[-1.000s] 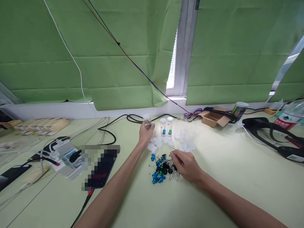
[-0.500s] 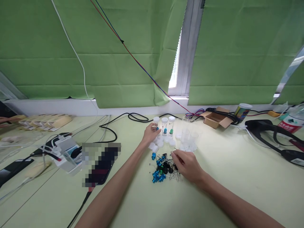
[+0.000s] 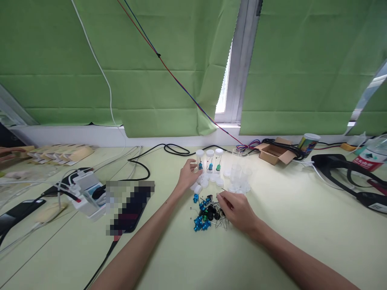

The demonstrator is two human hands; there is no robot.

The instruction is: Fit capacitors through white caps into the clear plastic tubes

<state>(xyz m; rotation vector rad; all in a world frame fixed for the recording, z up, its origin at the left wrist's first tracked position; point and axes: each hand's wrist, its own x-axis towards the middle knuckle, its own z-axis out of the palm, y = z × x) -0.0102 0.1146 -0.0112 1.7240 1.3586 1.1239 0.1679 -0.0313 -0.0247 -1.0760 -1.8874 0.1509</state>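
Note:
Three clear vials with white caps stand upright in a row: a left vial (image 3: 200, 155) and a middle vial (image 3: 210, 155) with blue fittings inside, and a right vial (image 3: 219, 156) with a green one. Beside the left vial, my left hand (image 3: 187, 177) has its fingers apart. My right hand (image 3: 236, 205) is closed in a pinch at the pile's right edge, with a thin metal rod (image 3: 223, 189) poking out at its fingertips. In the pile are blue fittings (image 3: 198, 222), black round parts (image 3: 211, 210) and thin metal pins, partly behind that hand.
Loose white caps (image 3: 204, 183) lie before the vials. Open clear vials (image 3: 236, 171) stand to their right. A phone (image 3: 133, 211), a power strip (image 3: 87, 193) and cables are on the left; a small cardboard box (image 3: 273, 155) and black glasses-like headset (image 3: 341, 173) on the right.
My left hand has drawn slightly left and down from the left vial, which now stands fully in sight. My right hand has barely moved.

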